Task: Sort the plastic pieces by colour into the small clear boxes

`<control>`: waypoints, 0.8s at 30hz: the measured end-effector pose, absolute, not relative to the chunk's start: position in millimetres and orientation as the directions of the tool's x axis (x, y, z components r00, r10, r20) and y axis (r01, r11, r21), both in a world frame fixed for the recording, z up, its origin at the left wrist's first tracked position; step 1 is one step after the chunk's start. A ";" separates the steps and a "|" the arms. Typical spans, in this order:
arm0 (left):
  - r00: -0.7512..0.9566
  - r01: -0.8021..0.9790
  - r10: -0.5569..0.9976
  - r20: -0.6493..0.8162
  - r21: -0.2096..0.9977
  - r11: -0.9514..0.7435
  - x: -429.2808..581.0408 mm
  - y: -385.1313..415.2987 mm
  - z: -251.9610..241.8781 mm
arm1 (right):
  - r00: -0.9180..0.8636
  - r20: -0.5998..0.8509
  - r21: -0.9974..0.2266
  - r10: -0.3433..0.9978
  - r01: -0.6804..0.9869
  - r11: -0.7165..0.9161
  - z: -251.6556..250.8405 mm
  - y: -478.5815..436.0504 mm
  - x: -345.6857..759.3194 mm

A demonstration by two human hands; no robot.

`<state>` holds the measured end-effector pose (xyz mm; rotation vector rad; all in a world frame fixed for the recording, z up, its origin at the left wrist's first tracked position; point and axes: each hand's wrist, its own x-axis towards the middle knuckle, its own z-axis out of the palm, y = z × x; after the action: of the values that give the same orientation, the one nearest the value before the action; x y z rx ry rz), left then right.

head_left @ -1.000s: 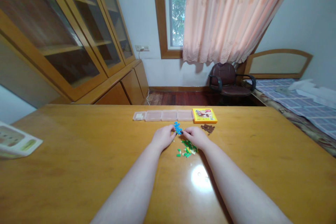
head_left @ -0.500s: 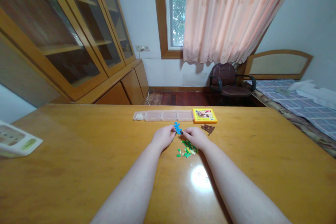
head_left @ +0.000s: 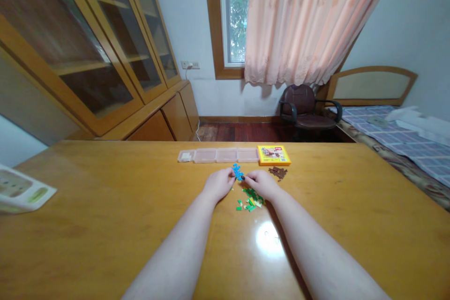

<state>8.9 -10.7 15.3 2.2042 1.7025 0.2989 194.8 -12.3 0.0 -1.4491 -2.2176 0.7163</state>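
Observation:
Small blue building-brick pieces [head_left: 237, 171] lie in a loose heap on the table between my two hands. My left hand [head_left: 221, 183] is curled at the heap's left side, its fingertips touching or right beside the pieces. From the right, my right hand [head_left: 262, 183] reaches the heap's lower edge with fingers pressed together. Whatever is between the fingertips of either hand is too small to make out. Closer to me, partly under my right hand, is a scatter of green, yellow and white pieces [head_left: 251, 201]. A brown heap of pieces [head_left: 278, 172] lies beyond my right hand.
Behind the heaps stands a row of clear plastic trays [head_left: 227, 154], a small whitish item in the leftmost. A yellow box [head_left: 274, 155] adjoins it on the right. At the table's left edge is a white plastic object [head_left: 26, 190]. A chair [head_left: 304, 108] stands beyond the table.
Both hands and the heaps look almost the same as half a second ago. Only a very slight shift of the whole view shows.

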 end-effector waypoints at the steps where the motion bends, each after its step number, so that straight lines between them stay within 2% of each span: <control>1: 0.255 0.896 0.966 -0.043 0.387 -0.219 9.1 -10.9 15.8 | -0.384 0.047 -0.611 0.922 0.720 0.331 0.3 -12.4 194.7; 8: 0.286 0.885 0.958 -0.005 0.384 -0.262 7.4 -10.2 13.4 | -0.383 0.042 -0.617 0.923 0.717 0.326 -0.7 -12.3 195.2; 14: 0.243 0.881 0.970 0.020 0.414 -0.229 6.4 -9.7 10.6 | -0.361 0.047 -0.626 0.932 0.716 0.309 -0.4 -12.3 196.2; 24: 0.113 0.890 0.987 0.117 0.430 -0.153 2.0 -6.6 13.8 | -0.186 0.125 -0.594 0.975 0.773 0.223 1.2 -10.2 198.3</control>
<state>2.0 -6.6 13.8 2.1387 1.8565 0.5534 198.3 -10.2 1.2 -1.6053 -2.0250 0.5588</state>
